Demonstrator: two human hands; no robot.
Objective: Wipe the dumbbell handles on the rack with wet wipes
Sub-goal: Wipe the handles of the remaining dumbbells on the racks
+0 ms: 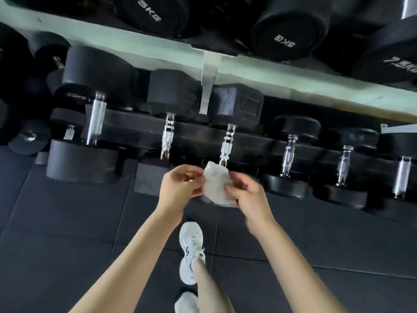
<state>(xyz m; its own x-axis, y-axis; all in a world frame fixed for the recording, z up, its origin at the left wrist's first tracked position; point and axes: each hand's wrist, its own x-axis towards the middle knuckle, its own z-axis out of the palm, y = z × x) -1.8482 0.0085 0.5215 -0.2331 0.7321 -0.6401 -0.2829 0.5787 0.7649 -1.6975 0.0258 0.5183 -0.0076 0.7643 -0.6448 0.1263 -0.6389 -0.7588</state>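
A crumpled white wet wipe (pixel 216 185) is held between both hands in front of the lower rack row. My left hand (pixel 180 181) pinches its left edge. My right hand (pixel 248 195) grips its right side with curled fingers. Just above the wipe stands a chrome dumbbell handle (pixel 227 144) with black hex heads. Another chrome handle (pixel 168 137) is to its left and a thick one (pixel 96 120) further left. Several smaller handles, such as one (pixel 288 153), run to the right. The near head of the middle dumbbell is hidden behind the wipe and hands.
The pale green upper rack shelf (pixel 140 45) crosses overhead, carrying black round dumbbells marked 5KG (pixel 291 30). A green upright bracket (pixel 208 82) hangs between two hex heads. Dark rubber floor mats (pixel 67 222) lie below. A leg with a white sneaker (pixel 191 249) stands beneath the hands.
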